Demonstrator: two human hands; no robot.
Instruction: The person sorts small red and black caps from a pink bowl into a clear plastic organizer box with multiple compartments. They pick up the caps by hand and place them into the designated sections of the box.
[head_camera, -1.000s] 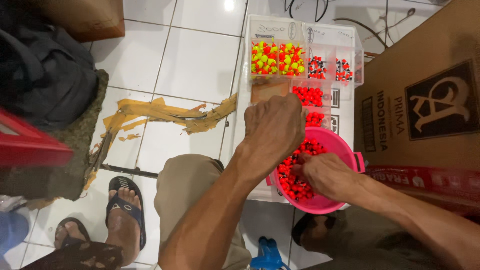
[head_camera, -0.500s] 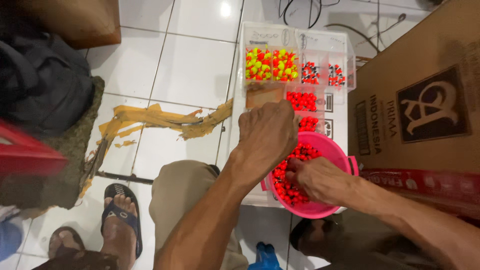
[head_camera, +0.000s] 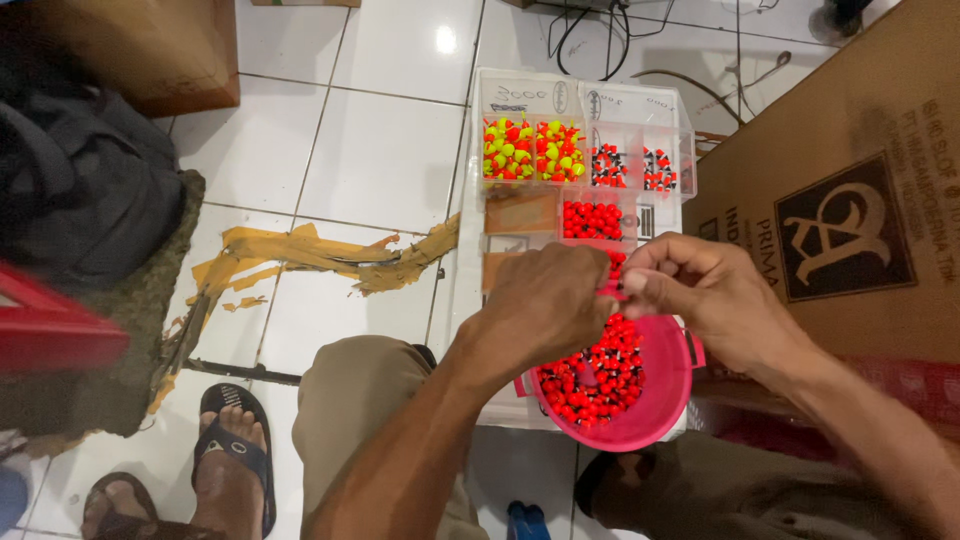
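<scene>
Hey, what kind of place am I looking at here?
Probably a home or small workshop floor used for sorting small parts: white floor tiles, a clear compartment box of coloured beads, a pink bowl of red ones, and a cardboard carton alongside.

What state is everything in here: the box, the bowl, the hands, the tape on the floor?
Compartment box: lid open, several sections filled with beads.
Pink bowl: upright, partly filled with red and black beads.
Left hand: closed, fingers hidden, above the bowl.
Right hand: fingers pinched together beside the left hand; what they hold is too small to tell.
Brown tape: torn, crumpled on the tiles.
Cardboard box: closed side facing up.
</scene>
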